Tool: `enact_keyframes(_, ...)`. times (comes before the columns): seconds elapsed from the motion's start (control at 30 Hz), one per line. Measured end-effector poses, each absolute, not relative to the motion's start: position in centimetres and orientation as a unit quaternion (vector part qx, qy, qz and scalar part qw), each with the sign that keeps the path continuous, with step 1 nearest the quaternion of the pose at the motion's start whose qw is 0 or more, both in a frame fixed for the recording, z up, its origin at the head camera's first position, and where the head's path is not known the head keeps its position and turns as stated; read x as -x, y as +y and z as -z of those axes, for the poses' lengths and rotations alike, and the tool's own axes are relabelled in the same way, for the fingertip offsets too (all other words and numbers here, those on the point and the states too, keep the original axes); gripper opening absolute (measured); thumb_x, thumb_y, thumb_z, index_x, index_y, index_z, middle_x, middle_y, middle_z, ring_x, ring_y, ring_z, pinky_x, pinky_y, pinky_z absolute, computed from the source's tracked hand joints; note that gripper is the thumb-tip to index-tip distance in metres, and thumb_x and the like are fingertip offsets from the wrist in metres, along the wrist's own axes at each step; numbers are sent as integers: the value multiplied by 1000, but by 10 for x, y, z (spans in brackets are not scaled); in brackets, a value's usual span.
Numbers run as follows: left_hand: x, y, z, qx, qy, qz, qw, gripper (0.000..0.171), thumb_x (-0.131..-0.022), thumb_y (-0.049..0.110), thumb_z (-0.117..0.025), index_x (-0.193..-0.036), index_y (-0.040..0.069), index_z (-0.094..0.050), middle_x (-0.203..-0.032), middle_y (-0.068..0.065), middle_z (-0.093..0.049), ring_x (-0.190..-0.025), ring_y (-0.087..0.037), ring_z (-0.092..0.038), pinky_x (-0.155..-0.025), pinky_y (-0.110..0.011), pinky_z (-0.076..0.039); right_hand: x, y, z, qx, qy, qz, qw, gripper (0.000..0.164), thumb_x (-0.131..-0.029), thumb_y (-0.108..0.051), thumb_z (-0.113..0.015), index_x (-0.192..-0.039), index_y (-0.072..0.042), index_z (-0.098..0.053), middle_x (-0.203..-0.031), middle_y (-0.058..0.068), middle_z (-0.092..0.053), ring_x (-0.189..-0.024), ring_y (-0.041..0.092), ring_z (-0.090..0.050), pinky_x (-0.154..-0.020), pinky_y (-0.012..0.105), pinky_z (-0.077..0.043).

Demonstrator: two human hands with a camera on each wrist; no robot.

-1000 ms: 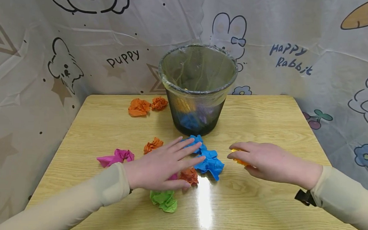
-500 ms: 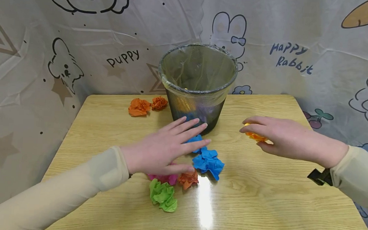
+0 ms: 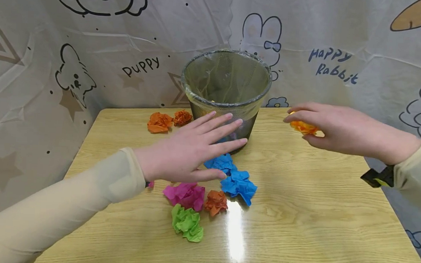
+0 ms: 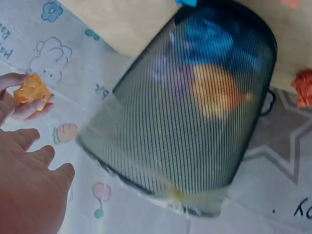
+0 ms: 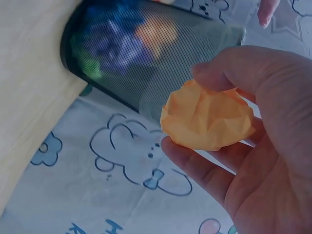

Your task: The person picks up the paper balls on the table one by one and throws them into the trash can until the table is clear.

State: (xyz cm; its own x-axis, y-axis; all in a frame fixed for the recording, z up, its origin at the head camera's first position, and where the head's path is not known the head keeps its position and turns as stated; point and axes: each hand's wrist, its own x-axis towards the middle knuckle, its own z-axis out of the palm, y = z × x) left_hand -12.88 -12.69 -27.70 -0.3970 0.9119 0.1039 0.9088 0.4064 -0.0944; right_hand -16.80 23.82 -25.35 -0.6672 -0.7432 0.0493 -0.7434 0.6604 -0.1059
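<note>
Crumpled yellow-orange paper point(image 3: 303, 127) sits in the right hand point(image 3: 350, 129), pinched between thumb and fingertips, raised and well apart from the mesh bin point(image 3: 252, 114), to its right in the head view. The left hand point(image 3: 191, 150) holds nothing: its fingers are straight and spread, in front of the bin as the head camera looks, and the left wrist view shows them apart from the mesh. Slipping seems the likeliest trouble, since only thumb and finger ends appear to bear on the ball; a loosened pinch would let it drop to the table point(image 3: 299, 215) or past its edge. Squeezing harder could flatten the light paper and spoil the hold. If the right hand came toward the bin too low, the ball would probably strike the rim or snag the clear liner point(image 4: 109, 129) folded over it. A downward sweep of the left hand might scatter the blue papers point(image 3: 240, 184) near its thumb, or nudge the magenta paper point(image 3: 186, 195) against the green paper point(image 3: 187, 224)
</note>
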Motion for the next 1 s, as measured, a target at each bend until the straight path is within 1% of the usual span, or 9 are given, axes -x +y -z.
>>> enact_keyframes(0.1, 136, -131, 268, 530, -845, -20, 69, 79, -103, 64, -44, -165, 20, -22, -172, -10, -5, -157, -30, 1, -126, -47, 0, 175, 240, 243, -395, -917, -63, -6, 55, -89, -3, -74, -141, -16, -60, -144, 8, -54, -112, 27, -63, -86, 49, -58)
enact_keyframes(0.27, 147, -139, 253, 495, -867, -12, 54, 78, -103, 65, -39, -166, 24, -19, -172, -7, -1, -157, -26, 5, -126, -46, 1, 187, 241, 232, -373, -923, -90, -18, 57, -90, 0, -73, -144, -12, -57, -148, 14, -50, -122, 35, -56, -92, 56, -55)
enact_keyframes(0.4, 157, -145, 242, 468, -883, -1, 47, 77, -103, 65, -39, -166, 25, -18, -172, -6, 1, -157, -27, 5, -126, -46, 0, 195, 239, 225, -362, -925, -110, -17, 60, -92, -2, -74, -148, -10, -54, -151, 17, -47, -126, 39, -52, -95, 60, -52)
enact_keyframes(0.53, 167, -153, 233, 436, -899, 13, 35, 78, -103, 66, -40, -166, 27, -17, -172, -5, 2, -157, -26, 4, -125, -49, -2, 202, 234, 217, -373, -921, -112, 2, 61, -93, -4, -74, -149, -10, -52, -151, 17, -47, -122, 39, -55, -93, 60, -53)
enact_keyframes(0.7, 179, -165, 227, 402, -915, 21, 16, 78, -103, 64, -40, -166, 26, -15, -172, -6, 2, -157, -27, 6, -125, -50, 0, 211, 221, 206, -400, -909, -112, 29, 60, -93, -2, -72, -149, -8, -52, -151, 18, -48, -124, 39, -53, -93, 60, -53)
enact_keyframes(0.8, 186, -173, 224, 383, -923, 19, 10, 77, -104, 63, -40, -166, 25, -14, -172, -7, 2, -157, -28, 5, -125, -49, 1, 216, 210, 200, -401, -909, -112, 29, 59, -95, -2, -71, -150, -8, -51, -152, 18, -46, -126, 40, -53, -95, 60, -52)
enact_keyframes(1.0, 196, -188, 221, 339, -940, 18, 0, 80, -104, 64, -40, -167, 24, -11, -171, -7, 4, -157, -30, 5, -125, -52, 1, 227, 193, 190, -405, -907, -112, 35, 59, -96, -6, -71, -151, -8, -50, -154, 17, -44, -128, 40, -51, -98, 60, -50)
